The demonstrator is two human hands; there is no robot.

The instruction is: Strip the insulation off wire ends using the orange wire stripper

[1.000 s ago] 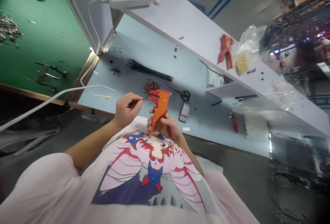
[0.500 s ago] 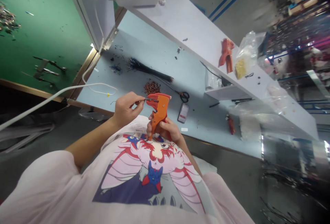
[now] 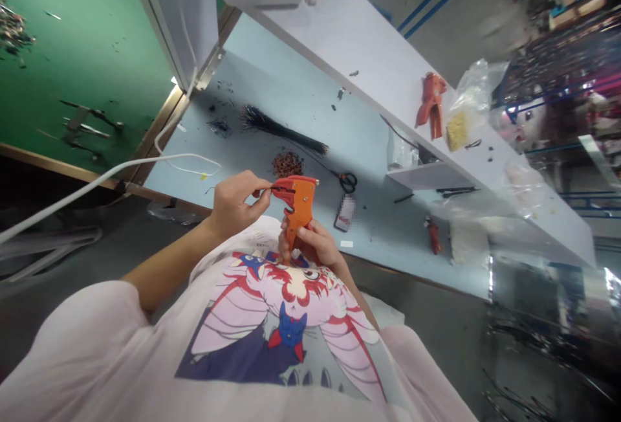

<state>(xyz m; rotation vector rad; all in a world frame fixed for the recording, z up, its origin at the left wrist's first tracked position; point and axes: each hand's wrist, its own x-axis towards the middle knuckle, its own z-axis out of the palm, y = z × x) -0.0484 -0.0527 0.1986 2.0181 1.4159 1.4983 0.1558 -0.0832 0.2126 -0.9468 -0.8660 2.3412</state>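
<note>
My right hand (image 3: 310, 244) is shut around the handle of an orange wire stripper (image 3: 298, 205), which stands almost upright above my chest. Pinched between the thumb and fingers of my left hand (image 3: 237, 203) is a thin dark wire (image 3: 264, 189). Its far end reaches into the stripper's jaws, though the tip itself is hidden there. Both hands are close together, just above my printed pale pink shirt (image 3: 286, 318).
The light blue workbench (image 3: 252, 85) holds a bundle of black wires (image 3: 279, 131), a heap of cut wire bits (image 3: 287, 164), and scissors (image 3: 347, 182). A white cable (image 3: 145, 162) crosses to the left. Above stands a shelf (image 3: 369, 66) with an orange tool (image 3: 431, 105).
The stripper has turned more upright in my right hand, and its jaws sit nearer my left hand. The whole view has shifted slightly as my head moved.
</note>
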